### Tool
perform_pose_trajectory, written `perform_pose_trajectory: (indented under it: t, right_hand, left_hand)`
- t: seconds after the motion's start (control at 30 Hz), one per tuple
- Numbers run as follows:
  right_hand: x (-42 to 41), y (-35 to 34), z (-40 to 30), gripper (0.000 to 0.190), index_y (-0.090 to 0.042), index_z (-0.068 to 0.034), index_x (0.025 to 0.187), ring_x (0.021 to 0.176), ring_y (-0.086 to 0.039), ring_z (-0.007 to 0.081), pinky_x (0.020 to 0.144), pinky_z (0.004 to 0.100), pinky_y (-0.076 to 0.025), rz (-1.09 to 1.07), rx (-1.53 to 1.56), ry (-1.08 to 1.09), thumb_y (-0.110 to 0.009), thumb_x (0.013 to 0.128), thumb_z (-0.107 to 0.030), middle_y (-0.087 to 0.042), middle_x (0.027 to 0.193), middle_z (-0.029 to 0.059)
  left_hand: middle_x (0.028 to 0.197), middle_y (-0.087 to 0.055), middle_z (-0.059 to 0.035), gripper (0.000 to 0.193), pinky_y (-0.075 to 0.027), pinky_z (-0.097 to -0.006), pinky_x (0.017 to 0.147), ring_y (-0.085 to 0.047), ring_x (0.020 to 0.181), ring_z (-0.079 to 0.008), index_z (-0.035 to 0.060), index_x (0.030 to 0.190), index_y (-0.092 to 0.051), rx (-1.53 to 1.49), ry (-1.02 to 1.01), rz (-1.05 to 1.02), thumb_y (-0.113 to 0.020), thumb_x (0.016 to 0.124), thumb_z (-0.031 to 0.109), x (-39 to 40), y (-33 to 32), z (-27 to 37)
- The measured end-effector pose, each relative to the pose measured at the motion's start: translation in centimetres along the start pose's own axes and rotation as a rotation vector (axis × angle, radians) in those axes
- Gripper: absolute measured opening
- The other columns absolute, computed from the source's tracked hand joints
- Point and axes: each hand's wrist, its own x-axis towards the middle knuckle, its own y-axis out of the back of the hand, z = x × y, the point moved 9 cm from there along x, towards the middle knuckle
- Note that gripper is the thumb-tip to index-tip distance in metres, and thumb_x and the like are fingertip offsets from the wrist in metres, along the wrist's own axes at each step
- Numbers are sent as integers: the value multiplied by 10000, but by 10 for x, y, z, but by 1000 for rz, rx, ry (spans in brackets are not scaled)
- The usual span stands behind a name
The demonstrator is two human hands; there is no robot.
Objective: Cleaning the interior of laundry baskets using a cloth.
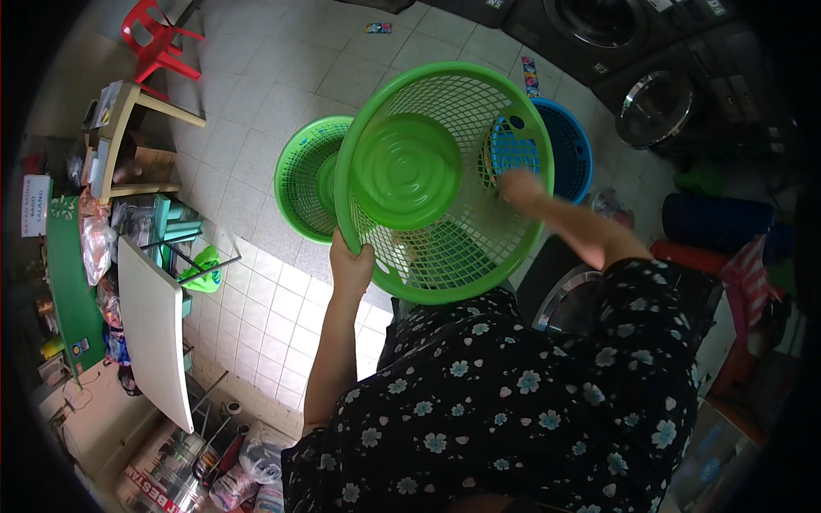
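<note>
A large green plastic laundry basket [408, 172] is held up in front of me, its mouth tilted towards my face and its inside bare. My left hand [352, 261] grips the near-left part of its rim. Across the right side of the rim reaches my other forearm, with my right hand [523, 191] inside the mouth by the mesh wall. That hand is blurred, and its fingers cannot be made out. Behind the held basket, a second green basket [292, 179] stands on the floor at left. A blue basket [580, 160] stands at right, partly covered by the held one.
Dark front-loading washing machines [600, 67] line the far right. To the left are a white folding table [154, 333], a green counter [74, 282], a beige table [122, 141] and a red plastic chair [157, 48]. Sachets [378, 28] lie on the tiled floor [256, 96].
</note>
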Motion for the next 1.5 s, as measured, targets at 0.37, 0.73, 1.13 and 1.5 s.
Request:
perform_pose_trajectory:
  t: [0.37, 0.73, 1.13, 1.5]
  right_hand:
    - [-70, -84, -132, 230, -628, -46, 1017, 946, -624, 344, 821, 469, -493, 53, 398, 134, -493, 867, -156, -635, 999, 175]
    - [-53, -25, -3, 179, -711, -143, 958, 990, -579, 312, 843, 417, -482, 151, -143, 141, -615, 811, -177, -614, 1019, 98]
    - [-28, 262, 33, 321, -571, -53, 1150, 1008, -539, 364, 838, 450, -435, 1362, 375, 3, -628, 881, -218, -537, 1122, 178]
    - [28, 221, 51, 481, -624, -6, 1066, 825, -685, 281, 742, 379, -515, 536, 661, -146, -788, 691, -260, -691, 896, 172]
  left_hand:
    - [1010, -605, -152, 456, -479, -320, 795, -593, 908, -230, -31, 1181, -510, 43, -53, -20, -533, 726, -17, 10, -8, 21]
    - [1015, -628, -132, 482, -493, -316, 789, -612, 891, -201, -28, 1206, -514, 3, -67, -101, -522, 724, -40, 21, -4, 19]
    - [1103, -628, -134, 560, -453, -318, 910, -595, 1024, -209, -1, 1286, -492, 44, -33, -366, -533, 732, -72, 62, 3, 58]
    - [1238, -551, -182, 743, -441, -374, 968, -541, 1142, -264, -9, 1392, -343, -229, 235, -451, -744, 794, 174, 74, 5, 18]
